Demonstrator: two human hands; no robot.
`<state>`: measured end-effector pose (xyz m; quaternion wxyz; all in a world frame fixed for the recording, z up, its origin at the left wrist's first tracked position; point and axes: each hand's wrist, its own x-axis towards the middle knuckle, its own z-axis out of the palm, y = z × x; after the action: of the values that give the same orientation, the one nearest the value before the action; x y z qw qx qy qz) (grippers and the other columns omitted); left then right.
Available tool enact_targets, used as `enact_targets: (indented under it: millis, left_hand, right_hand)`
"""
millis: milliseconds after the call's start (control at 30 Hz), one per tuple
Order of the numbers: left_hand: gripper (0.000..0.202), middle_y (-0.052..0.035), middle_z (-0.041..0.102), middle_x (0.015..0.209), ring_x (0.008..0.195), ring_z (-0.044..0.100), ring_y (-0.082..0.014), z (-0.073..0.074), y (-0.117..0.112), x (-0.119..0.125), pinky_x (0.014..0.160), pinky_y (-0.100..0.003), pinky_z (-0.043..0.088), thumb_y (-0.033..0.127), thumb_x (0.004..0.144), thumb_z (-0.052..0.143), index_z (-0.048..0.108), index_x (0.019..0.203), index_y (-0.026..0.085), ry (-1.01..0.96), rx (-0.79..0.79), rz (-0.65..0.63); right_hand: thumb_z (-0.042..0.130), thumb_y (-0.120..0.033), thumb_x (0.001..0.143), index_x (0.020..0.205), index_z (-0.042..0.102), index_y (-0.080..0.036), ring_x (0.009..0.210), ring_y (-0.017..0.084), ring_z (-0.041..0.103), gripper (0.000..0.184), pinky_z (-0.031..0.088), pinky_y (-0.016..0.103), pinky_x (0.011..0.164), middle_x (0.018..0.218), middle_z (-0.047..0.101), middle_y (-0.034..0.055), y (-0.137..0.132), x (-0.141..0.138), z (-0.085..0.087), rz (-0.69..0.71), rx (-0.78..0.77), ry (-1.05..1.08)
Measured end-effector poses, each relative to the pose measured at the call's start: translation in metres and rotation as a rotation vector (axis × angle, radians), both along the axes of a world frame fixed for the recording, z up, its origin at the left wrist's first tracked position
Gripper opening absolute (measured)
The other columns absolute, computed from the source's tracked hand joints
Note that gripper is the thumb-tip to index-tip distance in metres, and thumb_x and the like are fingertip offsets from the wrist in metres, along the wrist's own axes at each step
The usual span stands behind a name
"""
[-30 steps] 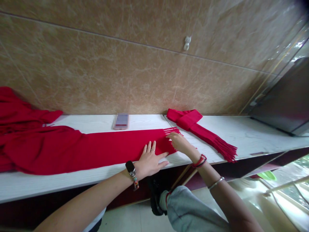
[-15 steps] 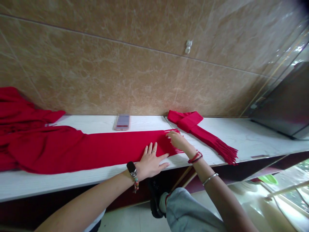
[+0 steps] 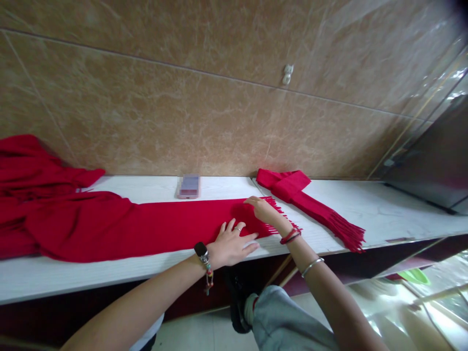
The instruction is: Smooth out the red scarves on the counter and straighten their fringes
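A long red scarf [image 3: 183, 224] lies spread flat along the counter, with its fringed end at the right. My left hand [image 3: 231, 243] rests on its near edge, fingers spread and palm down. At the far edge, just left of the fringe, my right hand [image 3: 265, 210] has its fingers bent together on the cloth; the fingertips are partly hidden. A second red scarf [image 3: 303, 197], folded over into a knot-like crossing with its fringe toward the front edge, lies to the right of my right hand.
Bunched red cloth [image 3: 22, 165] is heaped at the left end of the white counter [image 3: 146, 185]. A phone [image 3: 189, 186] lies by the tiled wall [image 3: 164, 117]. A dark box-like appliance [image 3: 431, 156] stands at the right. Below is the counter's front edge.
My right hand has moved a little left along the scarf's far edge, away from the fringe tips. My left hand stays flat on the near edge. The view has shifted slightly.
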<state>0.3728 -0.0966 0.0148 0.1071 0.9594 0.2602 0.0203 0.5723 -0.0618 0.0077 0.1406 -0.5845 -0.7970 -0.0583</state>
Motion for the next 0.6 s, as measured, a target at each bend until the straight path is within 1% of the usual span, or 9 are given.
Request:
enact_targets:
  millis: [67,133,200,267,367,433,500,600]
  left_hand:
    - [0.049,-0.0084,0.038,0.135,0.123,0.032,-0.0317,-0.001,0.005,-0.001,0.094,-0.053,0.027,0.054,0.09,0.016,0.035,0.132,0.038,-0.013,-0.001,-0.02]
    - [0.05,-0.009,0.037,0.136,0.122,0.032,-0.0319,-0.004,0.008,-0.002,0.094,-0.054,0.027,0.054,0.09,0.016,0.034,0.133,0.036,-0.024,0.014,-0.027]
    - [0.052,-0.0096,0.034,0.139,0.126,0.026,-0.0335,-0.007,0.01,-0.003,0.097,-0.056,0.022,0.054,0.09,0.018,0.036,0.133,0.033,-0.024,0.03,-0.03]
    - [0.052,-0.008,0.03,0.142,0.13,0.019,-0.0346,-0.009,0.011,-0.004,0.098,-0.059,0.015,0.055,0.09,0.017,0.035,0.133,0.033,-0.009,0.014,-0.037]
    - [0.052,-0.0029,0.023,0.146,0.132,0.009,-0.0365,-0.007,0.011,-0.004,0.098,-0.063,0.009,0.056,0.089,0.014,0.031,0.135,0.036,0.023,-0.056,-0.051]
    - [0.054,-0.0012,0.02,0.147,0.133,0.005,-0.0373,-0.005,0.012,-0.004,0.098,-0.064,0.007,0.057,0.089,0.013,0.029,0.135,0.036,0.029,-0.082,-0.054]
    - [0.055,-0.0008,0.019,0.147,0.133,0.003,-0.0372,-0.005,0.013,-0.004,0.098,-0.065,0.006,0.058,0.088,0.012,0.029,0.136,0.036,0.022,-0.09,-0.06]
    - [0.054,-0.0004,0.02,0.147,0.133,0.004,-0.0369,-0.006,0.014,-0.004,0.097,-0.066,0.006,0.058,0.089,0.012,0.029,0.135,0.037,0.003,-0.091,-0.064]
  right_hand:
    - [0.033,0.01,0.062,0.099,0.062,-0.013,0.099,0.015,0.057,0.052,0.044,0.028,0.089,0.102,0.065,0.0082,-0.006,-0.004,0.004,0.079,-0.033,0.065]
    - [0.033,0.009,0.063,0.096,0.063,-0.014,0.097,0.014,0.058,0.05,0.045,0.027,0.088,0.1,0.065,0.0067,-0.008,-0.01,0.004,0.124,-0.073,0.07]
    - [0.034,0.008,0.064,0.1,0.062,-0.013,0.101,0.014,0.056,0.05,0.044,0.027,0.09,0.105,0.064,0.0078,-0.005,-0.013,0.001,0.114,-0.08,-0.008]
    - [0.036,0.008,0.065,0.103,0.062,-0.014,0.109,0.016,0.052,0.051,0.041,0.03,0.094,0.112,0.062,0.0088,0.002,-0.012,-0.004,0.091,-0.07,-0.106]
    - [0.039,0.009,0.063,0.097,0.066,-0.015,0.118,0.02,0.045,0.049,0.036,0.034,0.101,0.113,0.061,0.0088,0.01,-0.001,-0.006,0.089,-0.082,-0.21]
    - [0.04,0.01,0.062,0.095,0.067,-0.017,0.12,0.02,0.044,0.05,0.034,0.035,0.103,0.114,0.061,0.0073,0.011,0.009,-0.002,0.09,-0.079,-0.238]
    - [0.04,0.008,0.066,0.101,0.064,-0.019,0.122,0.019,0.042,0.051,0.033,0.038,0.103,0.118,0.059,0.0068,0.011,0.014,0.005,0.079,-0.058,-0.239]
    - [0.036,0.0,0.078,0.117,0.055,-0.013,0.125,0.019,0.037,0.045,0.035,0.039,0.102,0.128,0.051,0.0113,0.01,0.01,0.01,0.064,0.006,-0.209]
